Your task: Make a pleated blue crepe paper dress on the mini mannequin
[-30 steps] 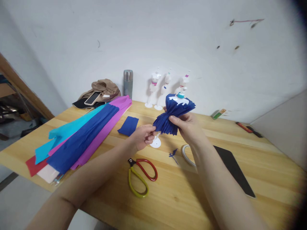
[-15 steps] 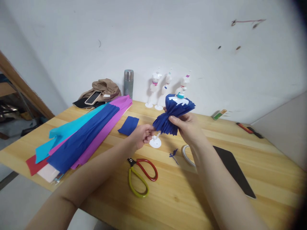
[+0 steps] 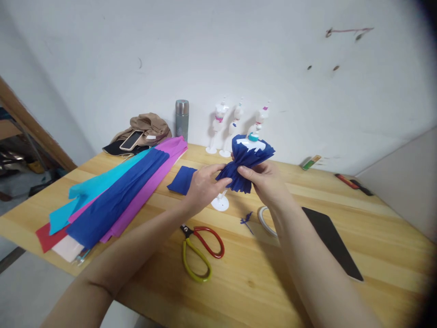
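Observation:
A small white mannequin on a round base (image 3: 220,203) wears blue pleated crepe paper (image 3: 244,159), gathered tightly at the waist and flared above and below. A teal band (image 3: 253,136) circles its neck. My right hand (image 3: 262,175) grips the gathered waist, thumb in front and fingers hidden behind. At the paper's lower left edge, my left hand (image 3: 206,184) has its thumb and forefinger on either side of the pleats. A flat piece of blue crepe paper (image 3: 181,180) lies behind my left hand. Red-and-yellow-handled scissors (image 3: 198,253) rest nearer me.
Colored crepe paper strips (image 3: 119,191) spread across the left. Behind them are a brown cloth (image 3: 152,125), a phone (image 3: 131,140) and a flask (image 3: 182,120). Three more mannequins (image 3: 221,111) stand by the wall. A tape roll (image 3: 262,221), blue scraps (image 3: 246,220) and a dark tablet (image 3: 331,241) lie right.
My left hand has moved up and right from below the paper to its lower left edge, its fingers unfolding from a curled pinch. My right hand keeps its grip at the waist.

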A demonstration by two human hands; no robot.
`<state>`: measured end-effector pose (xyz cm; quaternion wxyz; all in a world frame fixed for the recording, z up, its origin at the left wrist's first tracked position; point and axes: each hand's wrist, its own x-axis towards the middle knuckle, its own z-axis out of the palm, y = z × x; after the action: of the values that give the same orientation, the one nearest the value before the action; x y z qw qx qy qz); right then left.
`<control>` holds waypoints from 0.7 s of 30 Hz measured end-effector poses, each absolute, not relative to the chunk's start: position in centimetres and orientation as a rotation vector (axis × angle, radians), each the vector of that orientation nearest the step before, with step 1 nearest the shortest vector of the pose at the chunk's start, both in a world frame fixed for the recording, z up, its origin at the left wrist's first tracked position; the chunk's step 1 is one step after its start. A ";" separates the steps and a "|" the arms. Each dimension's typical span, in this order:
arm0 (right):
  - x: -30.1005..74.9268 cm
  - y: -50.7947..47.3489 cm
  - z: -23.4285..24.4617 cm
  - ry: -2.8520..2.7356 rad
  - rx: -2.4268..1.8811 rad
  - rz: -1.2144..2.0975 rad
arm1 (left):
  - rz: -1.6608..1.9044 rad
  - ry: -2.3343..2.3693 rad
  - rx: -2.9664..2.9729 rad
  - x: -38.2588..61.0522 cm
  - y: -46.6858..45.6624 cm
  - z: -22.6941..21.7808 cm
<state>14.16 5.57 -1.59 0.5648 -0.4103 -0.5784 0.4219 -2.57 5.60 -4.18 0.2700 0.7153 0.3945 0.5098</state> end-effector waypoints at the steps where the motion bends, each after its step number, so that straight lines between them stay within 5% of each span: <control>1: 14.2 5.6 -1.6 -1.359 -0.965 0.995 | 1.366 1.066 1.934 -2.7 5.8 -4.2; 21: 13.9 5.6 -1.5 -1.368 -0.970 0.965 | 1.202 1.037 1.969 -3.1 6.0 -3.1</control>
<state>13.87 5.56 -1.54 0.5675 -0.4128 -0.5822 0.4106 -3.10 5.98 -3.07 0.3015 0.7422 0.3911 0.4530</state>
